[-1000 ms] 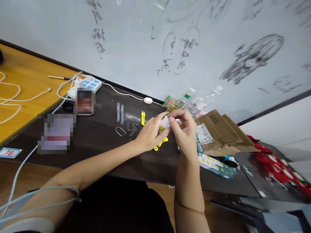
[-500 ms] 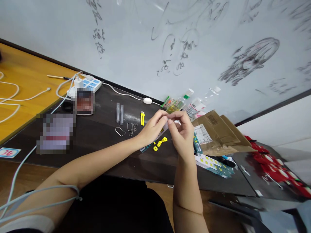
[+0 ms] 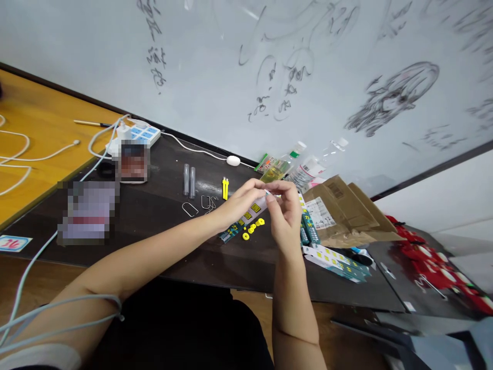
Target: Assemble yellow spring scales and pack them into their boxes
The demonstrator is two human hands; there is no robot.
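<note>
Neatly, two clear tubes (image 3: 189,181) lie parallel, presumably sorted. The left hand (image 3: 243,201), fingers curled nearly closed, holds the printed carton (image 3: 246,217) near its upper end, presumably steadying it over the table (image 3: 239,262); the right hand (image 3: 285,211) pinches that end, thumb and fingertips almost meeting.

teal-white box (image 3: 248,216) with yellow squares; yellow rings (image 3: 251,229); dark brown table (image 3: 154,221).
</note>
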